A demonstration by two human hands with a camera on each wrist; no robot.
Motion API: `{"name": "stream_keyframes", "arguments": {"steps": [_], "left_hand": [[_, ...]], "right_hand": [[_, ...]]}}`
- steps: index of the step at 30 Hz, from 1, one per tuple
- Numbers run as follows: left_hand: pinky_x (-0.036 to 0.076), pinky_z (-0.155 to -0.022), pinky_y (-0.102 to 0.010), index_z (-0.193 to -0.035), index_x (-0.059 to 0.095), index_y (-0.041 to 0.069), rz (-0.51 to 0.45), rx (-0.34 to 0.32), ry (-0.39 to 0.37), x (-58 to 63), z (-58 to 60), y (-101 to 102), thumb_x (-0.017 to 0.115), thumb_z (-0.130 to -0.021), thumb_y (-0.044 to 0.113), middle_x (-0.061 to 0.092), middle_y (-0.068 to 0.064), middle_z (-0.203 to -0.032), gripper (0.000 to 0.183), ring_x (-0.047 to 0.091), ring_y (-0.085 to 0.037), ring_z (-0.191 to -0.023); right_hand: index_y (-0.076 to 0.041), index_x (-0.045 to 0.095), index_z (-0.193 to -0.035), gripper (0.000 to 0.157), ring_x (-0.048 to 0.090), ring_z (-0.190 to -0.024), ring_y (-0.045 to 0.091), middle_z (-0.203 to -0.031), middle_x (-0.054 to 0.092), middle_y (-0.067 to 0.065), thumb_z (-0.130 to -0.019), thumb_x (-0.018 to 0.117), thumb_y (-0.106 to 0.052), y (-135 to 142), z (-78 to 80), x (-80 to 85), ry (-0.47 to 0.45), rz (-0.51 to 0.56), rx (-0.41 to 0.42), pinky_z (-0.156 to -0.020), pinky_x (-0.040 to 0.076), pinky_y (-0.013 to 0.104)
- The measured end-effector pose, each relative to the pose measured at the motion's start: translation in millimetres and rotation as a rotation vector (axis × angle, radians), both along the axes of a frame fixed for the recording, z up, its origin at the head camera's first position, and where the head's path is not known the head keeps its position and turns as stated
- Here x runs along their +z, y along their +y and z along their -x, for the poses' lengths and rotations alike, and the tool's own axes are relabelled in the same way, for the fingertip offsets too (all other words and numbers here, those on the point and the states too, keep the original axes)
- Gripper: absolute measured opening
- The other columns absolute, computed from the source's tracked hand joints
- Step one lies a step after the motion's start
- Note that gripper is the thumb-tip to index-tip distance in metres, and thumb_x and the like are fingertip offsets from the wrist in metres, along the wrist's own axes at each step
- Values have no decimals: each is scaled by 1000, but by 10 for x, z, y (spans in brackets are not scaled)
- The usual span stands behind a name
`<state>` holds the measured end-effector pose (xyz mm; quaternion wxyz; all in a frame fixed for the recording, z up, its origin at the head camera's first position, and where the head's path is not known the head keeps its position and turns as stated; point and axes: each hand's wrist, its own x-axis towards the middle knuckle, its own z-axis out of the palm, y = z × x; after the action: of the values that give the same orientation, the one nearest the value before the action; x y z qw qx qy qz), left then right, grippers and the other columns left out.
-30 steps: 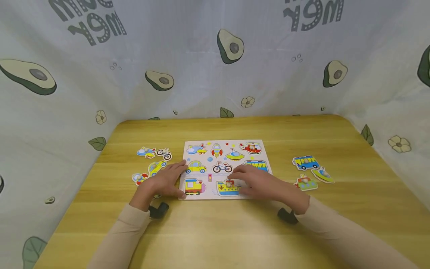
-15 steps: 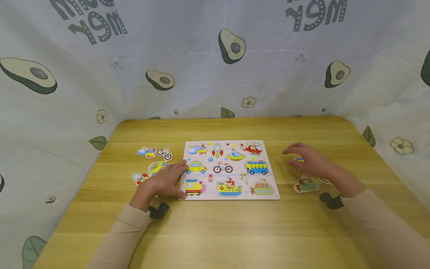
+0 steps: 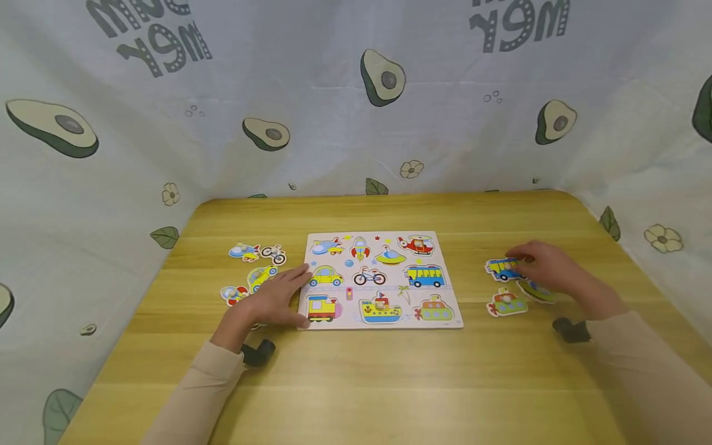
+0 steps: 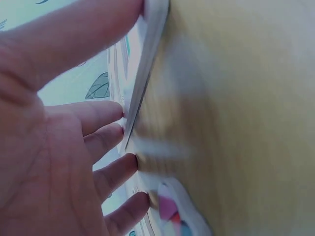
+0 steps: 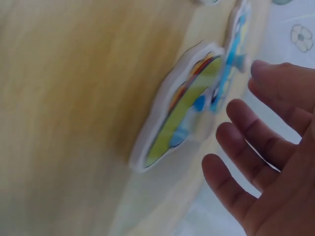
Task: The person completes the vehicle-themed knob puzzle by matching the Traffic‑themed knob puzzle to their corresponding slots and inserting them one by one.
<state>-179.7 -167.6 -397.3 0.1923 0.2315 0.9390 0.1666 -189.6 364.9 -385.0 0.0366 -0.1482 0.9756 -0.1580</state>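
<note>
A white puzzle board (image 3: 389,292) printed with vehicles lies mid-table, with a knobbed ship piece (image 3: 392,315) in its bottom row. My left hand (image 3: 276,300) rests at the board's left edge, thumb and fingers spread. Over at the right, my right hand (image 3: 547,267) hovers by the knobbed bus piece (image 3: 500,270). In the right wrist view, its fingertips are close to the bus knob (image 5: 239,62) with a small gap. Just below lie a flying saucer piece (image 5: 182,115), partly covered by the hand in the head view, and a submarine piece (image 3: 507,304).
Left of the board are an airplane piece (image 3: 243,252), a bicycle piece (image 3: 274,254), a yellow car piece (image 3: 260,278) and a red-and-blue piece (image 3: 232,295). Another piece is mostly hidden under the left wrist. A patterned curtain (image 3: 334,93) hangs behind the wooden table (image 3: 356,383).
My right hand has left the ship piece on the board and moved right to the bus piece. The left hand has stayed at the board's edge.
</note>
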Motion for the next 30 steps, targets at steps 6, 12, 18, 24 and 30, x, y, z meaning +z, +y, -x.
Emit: {"name": "stream_keyframes", "arguments": {"steps": [6, 12, 18, 24, 30], "left_hand": [[20, -122, -61, -156, 29, 9, -11, -10, 17, 23, 22, -10, 80, -78, 39, 19, -11, -167, 98, 20, -39, -152], [20, -122, -61, -156, 29, 8, -22, -14, 3, 12, 25, -7, 81, -78, 39, 19, -12, -167, 99, 20, -39, -153], [20, -122, -61, -157, 28, 8, -20, -6, -2, 26, 15, -10, 80, -78, 39, 19, -11, -167, 99, 20, -39, -152], [20, -122, -61, -157, 28, 9, -24, -8, -13, 26, 17, 4, 80, -78, 38, 19, -10, -167, 99, 19, -39, -153], [21, -122, -61, -157, 28, 9, -20, -3, -17, 23, 7, 2, 81, -78, 38, 19, -10, -167, 99, 19, -38, -153]], "right_hand": [[8, 64, -120, 34, 63, -99, 43, -113, 62, 30, -91, 66, -9, 42, 18, -42, -47, 29, -33, -84, 52, 58], [1, 68, -117, 31, 62, -93, 36, -114, 59, 28, -90, 69, -14, 51, 18, -59, -59, 36, -44, -77, 52, 53], [-2, 72, -111, 24, 55, -83, 22, -110, 59, 25, -91, 69, -16, 51, 42, -74, -42, 25, -42, -68, 45, 34], [-3, 73, -110, 22, 48, -78, 17, -106, 59, 21, -92, 69, -16, 89, 42, -111, -37, 23, -48, -65, 39, 30], [-4, 76, -103, 17, 60, -82, 29, -103, 63, 22, -88, 73, -13, 100, 43, -157, 64, 0, 2, -67, 47, 37]]}}
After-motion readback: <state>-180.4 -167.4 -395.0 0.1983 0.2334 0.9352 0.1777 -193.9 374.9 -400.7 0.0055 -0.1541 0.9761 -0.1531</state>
